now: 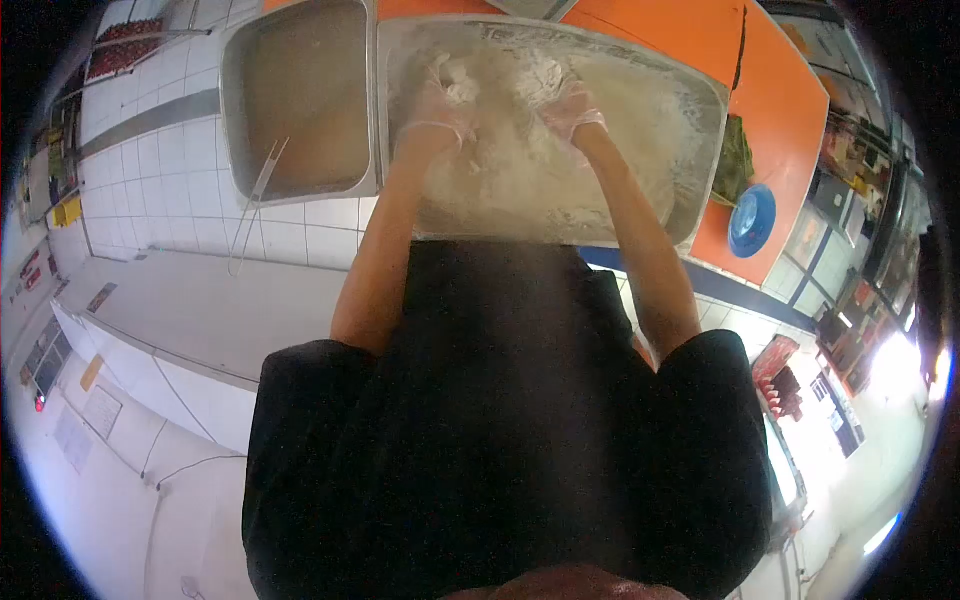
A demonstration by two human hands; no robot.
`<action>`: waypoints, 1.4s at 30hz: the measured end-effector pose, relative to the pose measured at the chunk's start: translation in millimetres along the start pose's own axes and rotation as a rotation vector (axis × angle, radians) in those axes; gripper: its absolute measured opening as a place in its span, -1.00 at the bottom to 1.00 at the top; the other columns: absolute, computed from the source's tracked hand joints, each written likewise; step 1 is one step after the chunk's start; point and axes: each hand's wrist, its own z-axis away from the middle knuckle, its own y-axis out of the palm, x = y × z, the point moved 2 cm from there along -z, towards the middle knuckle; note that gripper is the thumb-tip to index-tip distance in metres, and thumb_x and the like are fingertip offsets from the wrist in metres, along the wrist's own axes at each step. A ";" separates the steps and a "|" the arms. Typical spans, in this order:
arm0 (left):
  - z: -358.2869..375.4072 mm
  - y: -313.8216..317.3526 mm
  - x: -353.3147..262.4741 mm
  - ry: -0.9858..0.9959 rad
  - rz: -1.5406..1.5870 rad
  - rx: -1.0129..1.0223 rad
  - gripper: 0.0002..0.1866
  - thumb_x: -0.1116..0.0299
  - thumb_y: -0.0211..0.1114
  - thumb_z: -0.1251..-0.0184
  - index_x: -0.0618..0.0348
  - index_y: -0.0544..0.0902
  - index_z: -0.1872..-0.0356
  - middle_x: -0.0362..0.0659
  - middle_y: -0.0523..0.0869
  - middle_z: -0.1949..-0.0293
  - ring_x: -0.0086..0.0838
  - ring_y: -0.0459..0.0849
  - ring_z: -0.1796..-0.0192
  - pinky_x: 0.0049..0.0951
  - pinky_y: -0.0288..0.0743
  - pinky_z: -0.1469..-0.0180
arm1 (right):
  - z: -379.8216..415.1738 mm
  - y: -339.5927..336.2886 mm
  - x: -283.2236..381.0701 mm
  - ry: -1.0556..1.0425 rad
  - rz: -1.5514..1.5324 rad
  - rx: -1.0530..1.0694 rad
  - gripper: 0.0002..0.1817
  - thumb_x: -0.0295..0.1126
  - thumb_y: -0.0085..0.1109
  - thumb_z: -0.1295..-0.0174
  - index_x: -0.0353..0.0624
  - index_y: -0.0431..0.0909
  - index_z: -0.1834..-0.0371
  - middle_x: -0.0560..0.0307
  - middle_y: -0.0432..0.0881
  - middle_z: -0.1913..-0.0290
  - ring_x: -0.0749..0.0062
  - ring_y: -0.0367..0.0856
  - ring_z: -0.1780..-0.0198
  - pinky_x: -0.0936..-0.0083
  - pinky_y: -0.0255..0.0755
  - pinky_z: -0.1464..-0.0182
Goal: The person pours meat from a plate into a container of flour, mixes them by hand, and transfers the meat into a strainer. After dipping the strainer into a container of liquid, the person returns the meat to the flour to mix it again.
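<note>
Both hands are in clear plastic gloves, over a large metal tray point(704, 150) of pale flour-like powder point(520, 195). My left hand point(442, 108), at the tray's left part, is closed round a floury lump point(458, 80). To the right, my right hand point(572, 108) is closed round another white-coated lump point(540, 80). What the lumps are under the coating cannot be made out. The hands are apart from each other.
Left of the tray is a metal basin point(232, 130) of cloudy brownish liquid, with metal tongs point(262, 185) over its front edge. On the orange counter point(790, 120) at the right are a blue bowl point(752, 220) and a dark green cloth-like item point(735, 160).
</note>
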 end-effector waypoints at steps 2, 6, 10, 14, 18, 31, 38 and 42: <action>-13.1 10.2 1.7 -0.014 -0.031 -0.007 -0.26 -0.13 0.16 -0.33 0.12 0.31 -0.39 0.09 0.31 -0.40 0.00 0.34 -0.41 -0.08 0.31 -0.38 | -34.7 24.1 -21.3 0.005 0.111 0.058 -0.40 0.06 0.14 -0.27 -0.19 0.59 -0.20 -0.31 0.65 -0.10 0.01 0.66 -0.10 0.14 0.52 -0.13; -32.7 29.0 5.6 -0.032 -0.048 0.048 -0.34 -0.06 0.16 -0.33 0.15 0.38 -0.33 0.12 0.38 -0.35 0.00 0.40 -0.36 -0.09 0.35 -0.35 | -31.2 -2.6 31.4 0.220 -0.121 0.324 -0.34 0.12 -0.07 -0.41 -0.06 0.41 -0.43 -0.12 0.58 -0.29 0.09 0.55 -0.29 0.29 0.39 -0.32; -18.8 24.7 7.9 -0.001 -0.045 0.089 -0.41 0.01 0.16 -0.34 0.18 0.45 -0.27 0.15 0.45 -0.29 0.00 0.46 -0.31 -0.10 0.38 -0.32 | -21.1 31.3 -7.6 0.241 -0.523 0.257 -0.34 0.12 -0.06 -0.40 -0.06 0.42 -0.42 -0.13 0.58 -0.30 0.13 0.56 -0.28 0.27 0.40 -0.31; 6.7 5.6 6.8 0.027 -0.043 0.102 -0.48 0.08 0.16 -0.35 0.21 0.51 -0.22 0.18 0.51 -0.23 0.01 0.52 -0.26 -0.11 0.42 -0.28 | -17.0 47.1 -14.4 0.156 -0.418 0.222 -0.32 0.10 -0.01 -0.40 -0.11 0.37 -0.44 -0.17 0.54 -0.33 0.03 0.54 -0.30 0.16 0.41 -0.31; 19.2 15.1 10.8 0.081 -0.118 0.255 -0.54 0.15 0.16 -0.35 0.24 0.58 -0.16 0.20 0.58 -0.17 0.01 0.58 -0.21 -0.11 0.46 -0.25 | -9.3 70.6 1.2 -0.131 0.435 0.359 -0.28 0.06 0.09 -0.39 -0.21 0.33 -0.46 -0.24 0.47 -0.36 -0.07 0.49 -0.35 0.07 0.42 -0.34; 32.9 63.9 27.9 0.139 -0.125 0.036 -0.61 0.19 0.16 -0.40 0.23 0.66 -0.08 0.10 0.72 -0.03 -0.08 0.69 -0.11 -0.13 0.54 -0.16 | 12.9 78.6 18.8 0.103 0.160 0.484 -0.45 -0.09 0.12 -0.35 -0.11 0.47 -0.34 -0.25 0.50 -0.34 0.03 0.60 -0.24 0.22 0.50 -0.23; 75.7 -1.1 -11.4 0.042 -0.087 0.350 -0.41 0.24 0.13 -0.44 0.29 0.36 -0.43 0.26 0.60 -0.15 0.08 0.59 -0.25 -0.02 0.46 -0.26 | 47.5 25.3 -4.8 0.169 -0.134 0.365 -0.20 0.14 0.12 -0.31 -0.23 0.35 -0.45 -0.28 0.48 -0.35 0.00 0.58 -0.25 0.21 0.47 -0.27; 71.6 48.5 27.5 0.043 0.087 0.258 -0.21 0.07 0.21 -0.40 0.29 0.19 -0.53 0.33 0.50 -0.30 0.14 0.54 -0.30 -0.07 0.43 -0.33 | 75.9 -11.8 9.2 0.024 -0.236 0.202 -0.20 0.22 0.25 -0.17 -0.10 0.48 -0.36 -0.11 0.62 -0.25 -0.03 0.62 -0.22 0.12 0.46 -0.26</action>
